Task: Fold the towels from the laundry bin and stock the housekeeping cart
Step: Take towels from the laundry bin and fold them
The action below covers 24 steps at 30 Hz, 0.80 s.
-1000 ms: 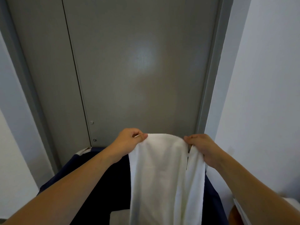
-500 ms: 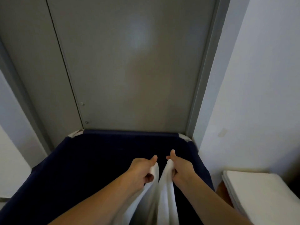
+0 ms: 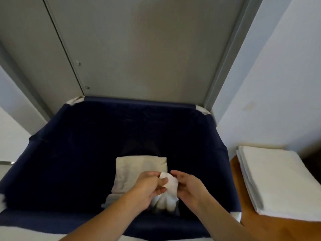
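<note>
A white towel (image 3: 169, 192) hangs bunched between my two hands over the dark blue laundry bin (image 3: 73, 153). My left hand (image 3: 149, 186) pinches its upper edge between thumb and fingers. My right hand (image 3: 188, 186) holds the same edge from the right with curled fingers. The towel's lower part drops out of sight behind my wrists. Another folded pale towel (image 3: 139, 173) lies flat at the bottom of the bin, just beyond my hands.
A stack of folded white towels (image 3: 278, 181) sits on a wooden surface (image 3: 271, 230) at the right. A grey door (image 3: 139, 49) stands behind the bin, with white walls on both sides. White cloth shows at the bottom left edge.
The towel was held up and spread wide; my hands came together, then lowered it into the bin's opening. The view tilted down, showing the bin's inside and the stack at the right.
</note>
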Each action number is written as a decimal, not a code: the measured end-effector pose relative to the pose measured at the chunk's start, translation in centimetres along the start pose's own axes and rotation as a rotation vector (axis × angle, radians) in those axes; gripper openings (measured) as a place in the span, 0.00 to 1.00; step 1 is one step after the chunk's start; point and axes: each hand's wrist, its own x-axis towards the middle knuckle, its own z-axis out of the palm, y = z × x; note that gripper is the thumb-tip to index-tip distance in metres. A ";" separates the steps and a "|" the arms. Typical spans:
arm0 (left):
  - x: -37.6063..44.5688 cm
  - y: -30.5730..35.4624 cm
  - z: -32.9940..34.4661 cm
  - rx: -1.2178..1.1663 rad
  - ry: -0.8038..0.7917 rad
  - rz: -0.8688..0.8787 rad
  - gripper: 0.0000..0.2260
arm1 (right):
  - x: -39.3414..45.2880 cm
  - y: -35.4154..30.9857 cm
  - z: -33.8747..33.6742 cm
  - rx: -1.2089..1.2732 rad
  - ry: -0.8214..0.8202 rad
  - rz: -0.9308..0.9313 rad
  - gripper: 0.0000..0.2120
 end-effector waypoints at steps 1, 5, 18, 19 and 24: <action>0.3 -0.7 -0.5 -0.026 0.021 -0.018 0.11 | 0.0 0.7 -0.2 -0.005 -0.009 0.017 0.14; 1.2 -3.7 -2.0 -0.099 0.059 -0.069 0.12 | 0.8 3.7 -1.0 -0.038 -0.072 0.077 0.22; 1.7 -8.1 -3.9 -0.185 -0.006 -0.059 0.13 | 0.8 7.6 -1.2 -0.136 0.109 -0.073 0.10; 1.6 -8.1 -3.9 -0.153 -0.007 -0.042 0.12 | 0.8 7.6 -1.2 -0.131 0.120 -0.076 0.10; 1.2 -7.8 -3.2 0.064 -0.012 0.093 0.11 | 0.5 7.9 -1.2 -0.015 0.176 -0.036 0.10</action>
